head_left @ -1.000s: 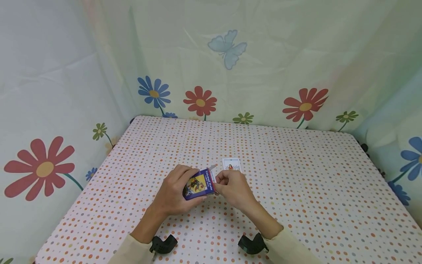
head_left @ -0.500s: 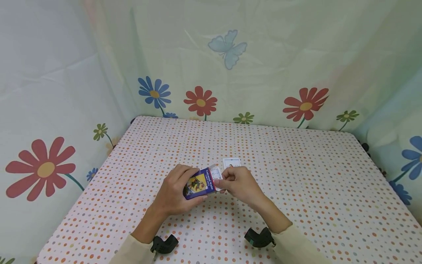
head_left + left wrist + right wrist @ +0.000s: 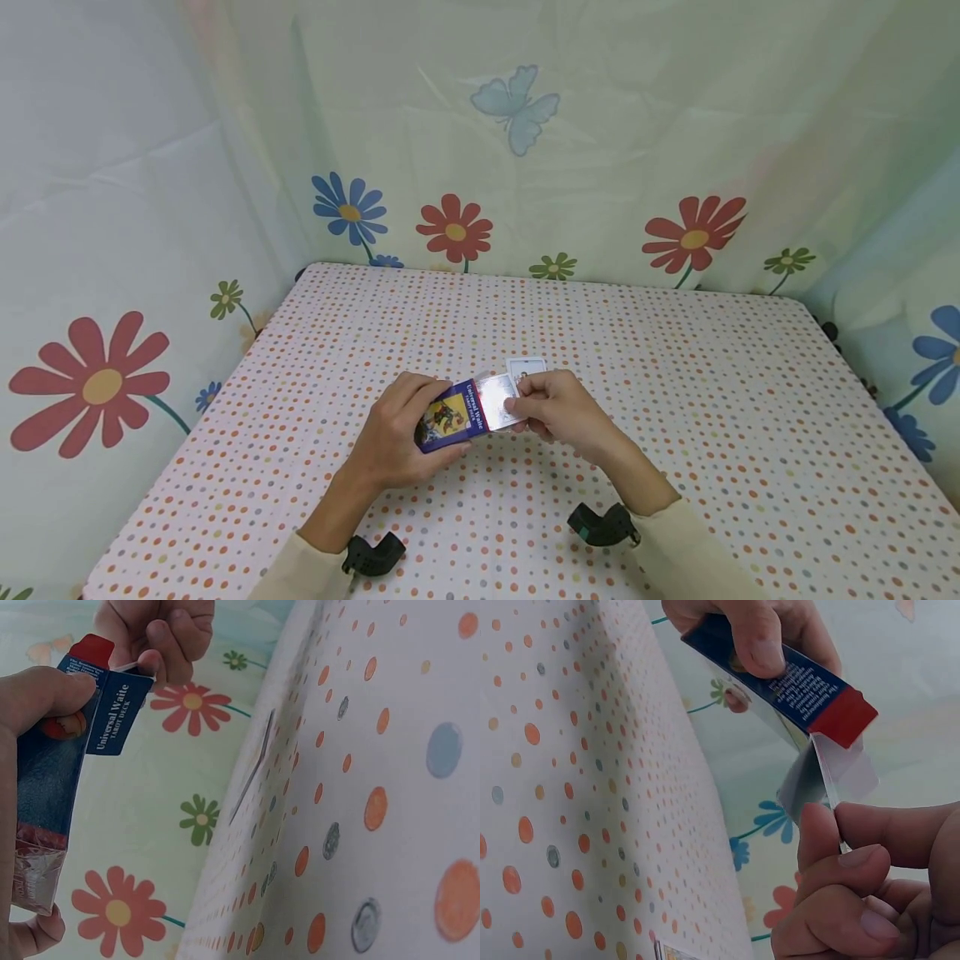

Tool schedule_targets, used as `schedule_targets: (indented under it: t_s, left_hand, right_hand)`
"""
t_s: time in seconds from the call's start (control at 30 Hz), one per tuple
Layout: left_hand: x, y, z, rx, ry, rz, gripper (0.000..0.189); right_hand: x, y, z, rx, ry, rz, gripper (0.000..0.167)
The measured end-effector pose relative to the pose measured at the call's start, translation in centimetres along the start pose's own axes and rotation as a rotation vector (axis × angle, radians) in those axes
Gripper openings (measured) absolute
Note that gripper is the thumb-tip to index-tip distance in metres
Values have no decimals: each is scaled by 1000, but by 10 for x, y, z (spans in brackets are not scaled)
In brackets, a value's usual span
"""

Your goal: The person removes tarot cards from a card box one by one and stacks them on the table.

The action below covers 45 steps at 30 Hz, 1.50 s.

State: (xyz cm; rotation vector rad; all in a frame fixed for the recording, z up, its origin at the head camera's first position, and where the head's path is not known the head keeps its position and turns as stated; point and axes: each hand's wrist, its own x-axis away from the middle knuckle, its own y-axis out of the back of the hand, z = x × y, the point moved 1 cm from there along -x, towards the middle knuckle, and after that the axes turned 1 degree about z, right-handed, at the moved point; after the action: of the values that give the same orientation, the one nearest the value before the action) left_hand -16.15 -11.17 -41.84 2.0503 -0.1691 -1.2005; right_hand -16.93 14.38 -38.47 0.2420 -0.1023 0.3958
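Observation:
My left hand (image 3: 401, 429) grips a blue tarot deck box (image 3: 448, 417), with "Universal Waite" printed on its front. The box is tilted and held above the table, its opened end towards the right. In the left wrist view the box's lettered flap (image 3: 116, 712) hangs out. From that opening sticks a whitish tarot card (image 3: 495, 400); whether it is one or a few together I cannot tell. Between thumb and forefinger my right hand (image 3: 566, 412) pinches its outer end, and the right wrist view shows the card's thin edge (image 3: 826, 776). The box's inside is hidden.
Another tarot card (image 3: 527, 365) lies on the table just behind the right hand, partly covered by it. The table wears a dotted cloth (image 3: 660, 375). A flowered curtain (image 3: 600, 167) hangs behind and at both sides.
My right hand has drawn back to the right, and the tarot card shows farther out of the box than before. The left hand and the box have hardly moved.

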Motion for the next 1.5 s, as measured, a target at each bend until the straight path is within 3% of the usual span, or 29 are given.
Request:
schedule_targets:
  t_s: [0.43, 0.83, 1.17, 1.5]
  left_hand:
    - [-1, 2, -1, -13, 4, -8, 65]
    - [0, 3, 0, -26, 32, 1, 68]
    - [-2, 0, 0, -6, 26, 6, 66]
    - [1, -1, 0, -11, 37, 17, 67]
  right_hand:
    - [-9, 16, -4, -142, -97, 33, 11]
    - [-17, 23, -7, -198, -94, -50, 21]
    - [-25, 24, -15, -271, -112, -205, 25]
    - [-30, 22, -25, -305, -108, -262, 26]
